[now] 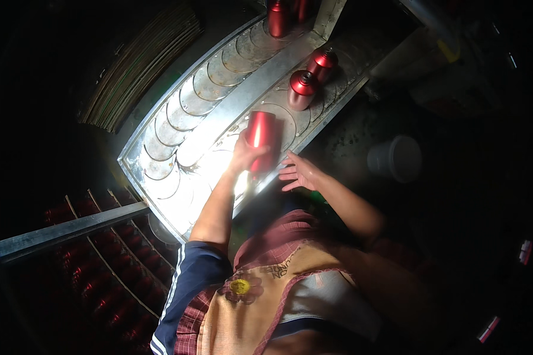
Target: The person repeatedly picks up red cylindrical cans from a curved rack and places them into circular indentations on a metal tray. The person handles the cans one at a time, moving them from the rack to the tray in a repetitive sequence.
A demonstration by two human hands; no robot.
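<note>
My left hand (247,155) is closed round the lower part of a shiny red metal cylinder (260,126), its thumb across the near side. The cylinder is over the near strip of a metal table, under bright light; whether its base touches the table I cannot tell. My right hand (301,171) is just to the right of it, by the table's near edge, fingers spread and holding nothing. Farther along the same strip stand two red bottles with sloping shoulders and narrow necks, the nearer bottle (302,86) and the farther bottle (323,62).
A raised metal bar (234,89) divides the table; round outlines (180,112) line its far side. Another red container (278,21) stands at the far end. At lower left, a rack (115,269) holds several red cylinders. A pale bucket (404,158) stands right. Stacked thin sheets (139,71) lie upper left.
</note>
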